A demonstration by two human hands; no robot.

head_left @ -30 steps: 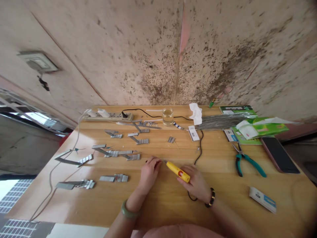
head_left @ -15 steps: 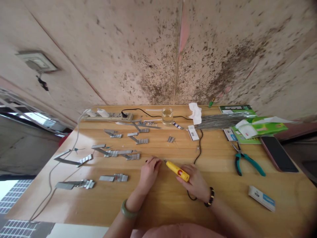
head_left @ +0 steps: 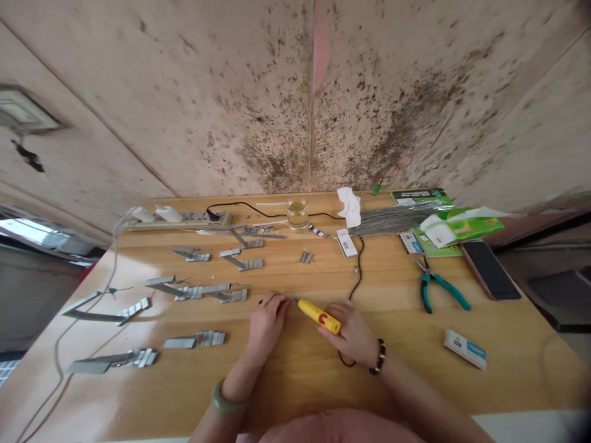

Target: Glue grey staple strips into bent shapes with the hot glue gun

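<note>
Yellow tool (head_left: 316, 313) juts from the right grip (head_left: 354, 335) toward the left grip (head_left: 266, 321).

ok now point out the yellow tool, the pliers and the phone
Yellow tool (head_left: 314, 312), head view: middle of its body
Pliers (head_left: 428, 274), head view: the pivot
Phone (head_left: 492, 271), head view: middle of its dark screen

Dark-speckled wall (head_left: 258, 117), phone (head_left: 491, 271) near green tissue pack (head_left: 481, 227), crumpled white tissue (head_left: 349, 208)

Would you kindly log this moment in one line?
right hand: holds yellow pen-shaped tool | left hand: near its tip, contents unclear | farther right: teal-handled metal pliers
</note>
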